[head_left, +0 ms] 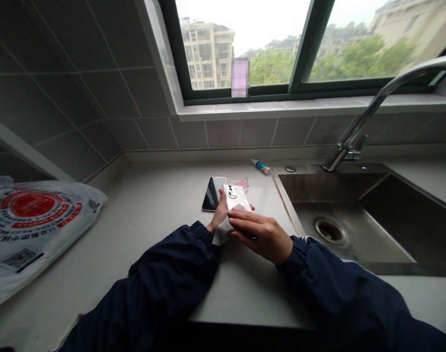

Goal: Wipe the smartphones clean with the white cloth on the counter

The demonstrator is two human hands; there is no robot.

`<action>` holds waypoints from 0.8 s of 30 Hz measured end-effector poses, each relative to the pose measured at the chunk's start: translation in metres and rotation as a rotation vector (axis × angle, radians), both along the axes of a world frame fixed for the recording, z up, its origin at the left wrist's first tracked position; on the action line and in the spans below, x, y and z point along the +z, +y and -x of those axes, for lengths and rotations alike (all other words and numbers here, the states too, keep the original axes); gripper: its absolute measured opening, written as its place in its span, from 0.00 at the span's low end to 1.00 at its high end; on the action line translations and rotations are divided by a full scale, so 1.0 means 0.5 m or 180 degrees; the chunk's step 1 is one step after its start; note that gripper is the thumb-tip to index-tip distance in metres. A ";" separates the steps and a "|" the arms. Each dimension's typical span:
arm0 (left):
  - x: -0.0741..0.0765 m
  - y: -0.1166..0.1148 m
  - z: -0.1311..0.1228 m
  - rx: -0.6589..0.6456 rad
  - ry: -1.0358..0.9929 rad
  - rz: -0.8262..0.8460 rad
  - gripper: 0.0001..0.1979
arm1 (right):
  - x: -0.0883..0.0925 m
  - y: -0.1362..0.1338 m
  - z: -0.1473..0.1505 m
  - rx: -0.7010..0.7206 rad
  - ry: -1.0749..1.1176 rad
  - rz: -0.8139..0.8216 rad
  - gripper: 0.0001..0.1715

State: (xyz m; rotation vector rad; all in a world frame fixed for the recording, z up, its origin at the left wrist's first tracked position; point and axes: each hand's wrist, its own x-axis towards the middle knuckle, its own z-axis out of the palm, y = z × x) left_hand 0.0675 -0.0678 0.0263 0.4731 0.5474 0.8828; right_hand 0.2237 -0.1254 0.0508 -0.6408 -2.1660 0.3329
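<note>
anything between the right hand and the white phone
Yes, a white cloth sits between the right hand and the white phone, gathered under the fingers against the phone's back. Nothing else is in the way.

Your right hand (259,235) is lying across your raised left hand (219,216), navy sleeves (173,276) bunching at both wrists.

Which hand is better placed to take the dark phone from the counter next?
Probably the left hand: it sits right beside the dark phone, though it holds the white phone. The right hand is farther away, on the white cloth.
</note>
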 end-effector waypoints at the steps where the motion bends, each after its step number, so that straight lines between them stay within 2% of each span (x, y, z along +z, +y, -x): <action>1: 0.000 0.000 0.001 0.0002 -0.0009 -0.0018 0.51 | -0.001 0.000 -0.002 -0.0048 -0.0034 0.0003 0.20; 5: 0.010 -0.007 0.001 0.0258 -0.0062 -0.0155 0.50 | -0.008 0.004 -0.007 -0.0280 -0.0153 -0.0095 0.25; 8: 0.022 -0.016 0.001 0.0502 -0.0100 -0.0197 0.48 | -0.010 0.008 -0.009 -0.0460 -0.0168 -0.0233 0.23; 13: 0.029 -0.023 0.003 0.0543 -0.0011 -0.0287 0.46 | 0.001 0.008 -0.014 -0.0770 0.0085 -0.0220 0.23; 19: 0.028 -0.024 0.000 0.0605 0.0096 -0.0336 0.22 | 0.009 0.019 -0.025 -0.1424 0.0680 0.0372 0.19; 21: 0.026 -0.024 0.001 0.0543 0.0086 -0.0444 0.20 | 0.007 0.026 -0.028 -0.1527 0.0901 0.0652 0.18; 24: 0.025 -0.023 0.003 0.0539 0.0133 -0.0659 0.23 | 0.002 0.039 -0.032 -0.1467 0.1310 0.1080 0.19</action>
